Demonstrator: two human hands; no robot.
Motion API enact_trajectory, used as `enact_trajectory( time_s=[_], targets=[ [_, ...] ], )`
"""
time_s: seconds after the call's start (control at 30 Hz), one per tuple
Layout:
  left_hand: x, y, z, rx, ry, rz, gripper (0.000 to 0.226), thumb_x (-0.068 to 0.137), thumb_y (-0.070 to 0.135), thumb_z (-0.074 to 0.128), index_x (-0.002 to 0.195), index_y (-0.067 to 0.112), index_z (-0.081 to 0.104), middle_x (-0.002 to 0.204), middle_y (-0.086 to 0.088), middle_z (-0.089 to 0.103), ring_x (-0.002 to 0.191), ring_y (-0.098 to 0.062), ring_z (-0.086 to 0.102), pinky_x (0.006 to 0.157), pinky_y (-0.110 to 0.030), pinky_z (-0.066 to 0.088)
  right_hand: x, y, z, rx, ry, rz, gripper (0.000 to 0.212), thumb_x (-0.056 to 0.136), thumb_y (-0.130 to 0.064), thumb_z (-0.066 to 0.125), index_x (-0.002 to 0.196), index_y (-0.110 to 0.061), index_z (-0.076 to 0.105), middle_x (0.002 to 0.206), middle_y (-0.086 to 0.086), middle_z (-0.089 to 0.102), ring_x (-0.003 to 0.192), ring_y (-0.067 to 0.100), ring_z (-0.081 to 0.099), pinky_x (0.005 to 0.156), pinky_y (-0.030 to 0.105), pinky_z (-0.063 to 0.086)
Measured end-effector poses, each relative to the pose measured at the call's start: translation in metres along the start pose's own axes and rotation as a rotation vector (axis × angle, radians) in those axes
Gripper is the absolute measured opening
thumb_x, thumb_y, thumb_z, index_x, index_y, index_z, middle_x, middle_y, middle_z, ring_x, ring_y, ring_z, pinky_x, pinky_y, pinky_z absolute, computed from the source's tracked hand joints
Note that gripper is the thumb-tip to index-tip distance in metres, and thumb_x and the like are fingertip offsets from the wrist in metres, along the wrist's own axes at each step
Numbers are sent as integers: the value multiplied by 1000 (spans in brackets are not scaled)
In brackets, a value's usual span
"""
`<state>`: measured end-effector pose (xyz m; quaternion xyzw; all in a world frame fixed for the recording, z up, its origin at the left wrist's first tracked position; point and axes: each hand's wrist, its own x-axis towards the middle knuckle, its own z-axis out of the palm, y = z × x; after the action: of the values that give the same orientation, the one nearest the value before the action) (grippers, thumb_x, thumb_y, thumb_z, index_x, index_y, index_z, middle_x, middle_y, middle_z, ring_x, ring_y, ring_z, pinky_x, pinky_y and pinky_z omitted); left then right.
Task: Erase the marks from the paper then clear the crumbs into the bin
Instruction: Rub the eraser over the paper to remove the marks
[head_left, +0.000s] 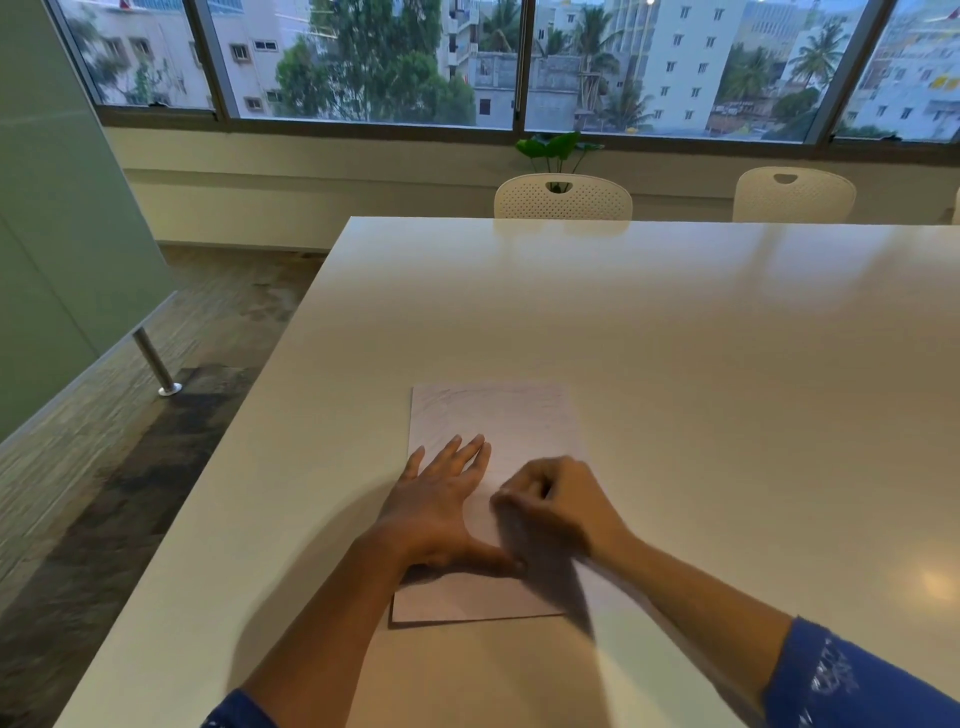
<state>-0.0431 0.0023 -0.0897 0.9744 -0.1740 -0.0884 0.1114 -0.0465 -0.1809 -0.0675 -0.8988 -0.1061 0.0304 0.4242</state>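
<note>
White rectangular paper sheet (498, 415), faintly pencilled, lies near the glossy white desk (675, 338)'s near edge, left side. Left hand (441, 499) presses it flat, fingers straight and together, thumb spread. Right hand (556, 499) is blurred and curled, and what it pinches can't be told. Best to rub in short strokes away from the pinning hand to avoid creasing.

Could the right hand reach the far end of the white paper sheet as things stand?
Probably yes: the right hand is over the white paper sheet, and the flat left hand lies short of its bare far end.
</note>
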Motion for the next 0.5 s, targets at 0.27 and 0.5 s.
enact_trajectory(
  time_s=[0.27,0.5],
  targets=[
    [-1,2,-1,-7,-10,-6,136,58,94,56,157,32,-14,160,18,-24,148,-6,-23,123,-44,-12,7,-2,-7,73,48,67,7,84,-16,72,80,-12,75,78,-3,73,71,9,67,64,21,52],
    [-1,1,-1,-5,-9,-5,137,56,96,55,157,32,-13,160,19,-24,148,-6,-24,122,-42,-14,17,-3,-11,-22,41,46,9,84,-20,70,79,-15,76,77,-3,73,66,3,66,58,15,49]
  ],
)
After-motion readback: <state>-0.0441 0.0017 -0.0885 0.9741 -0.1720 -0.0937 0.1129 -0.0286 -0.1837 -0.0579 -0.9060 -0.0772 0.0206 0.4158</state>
